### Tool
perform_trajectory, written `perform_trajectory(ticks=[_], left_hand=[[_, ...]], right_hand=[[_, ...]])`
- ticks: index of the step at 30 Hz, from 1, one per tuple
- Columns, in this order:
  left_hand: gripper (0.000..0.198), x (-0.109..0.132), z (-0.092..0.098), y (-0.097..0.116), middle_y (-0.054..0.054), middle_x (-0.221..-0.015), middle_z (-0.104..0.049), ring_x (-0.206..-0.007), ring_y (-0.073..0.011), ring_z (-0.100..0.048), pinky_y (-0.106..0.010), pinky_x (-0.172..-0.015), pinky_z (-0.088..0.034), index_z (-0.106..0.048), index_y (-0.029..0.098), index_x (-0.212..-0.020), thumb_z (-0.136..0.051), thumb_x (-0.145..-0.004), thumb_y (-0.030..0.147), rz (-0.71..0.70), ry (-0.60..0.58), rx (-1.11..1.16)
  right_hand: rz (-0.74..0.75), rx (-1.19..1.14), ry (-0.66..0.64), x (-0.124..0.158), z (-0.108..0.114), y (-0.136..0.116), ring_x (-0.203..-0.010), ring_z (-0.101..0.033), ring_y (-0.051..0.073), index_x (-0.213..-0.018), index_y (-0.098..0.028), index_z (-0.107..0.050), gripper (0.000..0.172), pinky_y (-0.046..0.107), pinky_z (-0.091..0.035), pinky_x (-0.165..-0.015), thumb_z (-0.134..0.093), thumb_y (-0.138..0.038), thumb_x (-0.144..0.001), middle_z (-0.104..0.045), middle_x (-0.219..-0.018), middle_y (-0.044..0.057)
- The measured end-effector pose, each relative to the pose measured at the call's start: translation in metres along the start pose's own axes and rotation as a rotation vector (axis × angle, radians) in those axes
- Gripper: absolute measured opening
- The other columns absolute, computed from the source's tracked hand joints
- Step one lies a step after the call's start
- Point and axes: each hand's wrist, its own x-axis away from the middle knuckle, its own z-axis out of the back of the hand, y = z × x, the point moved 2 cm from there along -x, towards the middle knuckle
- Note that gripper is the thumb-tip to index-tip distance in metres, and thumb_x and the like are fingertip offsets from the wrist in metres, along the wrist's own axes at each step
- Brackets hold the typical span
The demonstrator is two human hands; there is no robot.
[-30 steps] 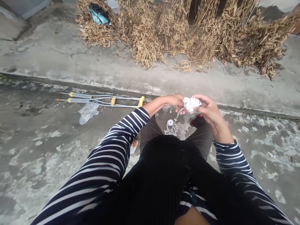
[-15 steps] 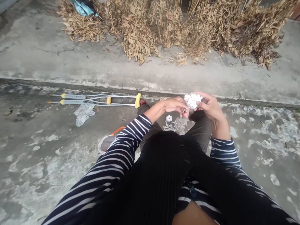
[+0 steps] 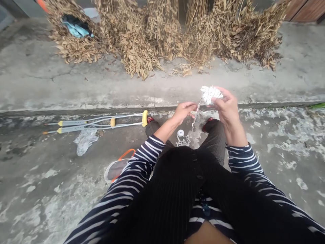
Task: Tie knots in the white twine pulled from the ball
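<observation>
In the head view, my right hand (image 3: 228, 105) is closed around a white bundle of wound cord (image 3: 210, 95), thumb across its front. A loose twisted length of cord (image 3: 195, 118) hangs from the bundle toward the ground. My left hand (image 3: 186, 112) is beside this hanging length, its fingers loosely bent and apart; I see no grip on the cord. On the ground between my feet lie a small round white spool (image 3: 180, 133) and a tangle of pale cord (image 3: 183, 141). My vest hides the near end of the tangle.
A pair of crutches (image 3: 101, 123) lies on the left, with a clear plastic bag (image 3: 86, 139) against them. A mesh bag with orange trim (image 3: 117, 168) is near my left arm. Dried plants (image 3: 142, 44) line the concrete ledge (image 3: 101, 88) ahead.
The bundle has risen in my right hand. My left hand has drawn away from it, down and left, and the cord now hangs long. The camera view has shifted.
</observation>
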Motion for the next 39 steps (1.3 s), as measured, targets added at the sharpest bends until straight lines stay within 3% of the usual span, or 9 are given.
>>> perform_trajectory(ticks=[2,5,9,14,19,27,31,36,39], left_hand=[[0.028,0.0,-0.003,0.007,-0.014,-0.118,-0.077,-0.102,-0.0199,-0.075,-0.023,-0.065,-0.061,-0.073,0.015,-0.109,-0.076,-0.091,0.037,-0.169,0.129,0.035],[0.037,-0.002,-0.012,0.011,-0.013,-0.116,-0.078,-0.101,-0.0214,-0.074,-0.03,-0.073,-0.064,-0.072,0.017,-0.117,-0.081,-0.085,0.033,-0.281,0.117,0.034],[0.029,-0.005,-0.018,0.008,-0.007,-0.09,-0.078,-0.076,-0.0162,-0.073,-0.031,-0.074,-0.062,-0.074,0.013,-0.106,-0.082,-0.08,0.024,-0.301,0.164,-0.001],[0.016,0.001,-0.02,0.01,-0.001,-0.07,-0.072,-0.061,-0.0119,-0.067,-0.023,-0.062,-0.053,-0.073,0.013,-0.087,-0.083,-0.078,0.022,-0.262,0.203,-0.052],[0.023,0.013,-0.026,0.014,-0.003,-0.073,-0.073,-0.061,-0.0114,-0.066,-0.023,-0.057,-0.051,-0.072,0.012,-0.087,-0.081,-0.082,0.033,-0.172,0.095,0.04],[0.01,0.001,-0.017,0.019,-0.004,-0.076,-0.073,-0.068,-0.0122,-0.069,-0.023,-0.063,-0.054,-0.07,0.01,-0.087,-0.075,-0.081,0.017,0.031,0.057,0.031],[0.022,-0.002,-0.013,0.026,-0.003,-0.07,-0.07,-0.061,-0.0107,-0.066,-0.024,-0.063,-0.055,-0.07,0.009,-0.089,-0.081,-0.077,0.024,0.136,-0.226,0.055],[0.046,0.01,-0.024,0.029,0.0,-0.06,-0.065,-0.044,-0.0068,-0.052,-0.019,-0.043,-0.035,-0.067,0.011,-0.097,-0.093,-0.07,0.038,0.265,-0.547,0.081],[0.048,0.017,-0.034,0.029,0.001,-0.062,-0.065,-0.043,-0.0061,-0.052,-0.019,-0.043,-0.034,-0.065,0.013,-0.097,-0.092,-0.072,0.045,0.138,-0.406,0.137]], right_hand=[[0.016,-0.003,0.05,-0.003,-0.002,-0.004,-0.087,-0.072,0.019,-0.12,-0.025,-0.073,0.052,0.037,-0.068,-0.076,-0.083,-0.037,-0.07,-0.075,-0.109,0.004],[0.01,-0.029,0.093,-0.005,-0.01,-0.004,-0.084,-0.073,0.018,-0.114,-0.023,-0.075,0.05,0.035,-0.069,-0.07,-0.084,-0.034,-0.067,-0.077,-0.106,0.004],[-0.051,-0.099,0.146,-0.002,-0.018,-0.001,-0.075,-0.071,0.016,-0.104,-0.022,-0.077,0.045,0.03,-0.066,-0.063,-0.086,-0.028,-0.06,-0.078,-0.094,0.002],[-0.244,-0.296,0.131,-0.003,-0.017,0.0,-0.065,-0.067,0.011,-0.091,-0.022,-0.078,0.032,0.023,-0.063,-0.058,-0.084,-0.026,-0.061,-0.076,-0.082,-0.001],[-0.296,-0.379,0.17,-0.008,-0.011,0.003,-0.063,-0.066,0.009,-0.086,-0.022,-0.074,0.029,0.02,-0.061,-0.055,-0.087,-0.026,-0.061,-0.074,-0.08,-0.002],[-0.241,-0.385,0.15,-0.004,-0.013,-0.006,-0.065,-0.064,0.009,-0.087,-0.022,-0.074,0.028,0.022,-0.061,-0.062,-0.088,-0.029,-0.063,-0.072,-0.081,-0.001],[-0.218,-0.4,0.108,0.0,-0.014,-0.016,-0.066,-0.062,0.009,-0.088,-0.023,-0.075,0.032,0.02,-0.058,-0.058,-0.091,-0.03,-0.061,-0.072,-0.081,-0.002],[-0.138,-0.368,-0.009,-0.002,-0.013,-0.027,-0.072,-0.064,0.011,-0.099,-0.023,-0.077,0.04,0.022,-0.058,-0.061,-0.09,-0.034,-0.063,-0.074,-0.091,0.0],[-0.035,-0.331,0.013,-0.008,-0.01,-0.029,-0.081,-0.068,0.014,-0.106,-0.024,-0.077,0.047,0.027,-0.062,-0.071,-0.09,-0.034,-0.062,-0.076,-0.1,0.0]])
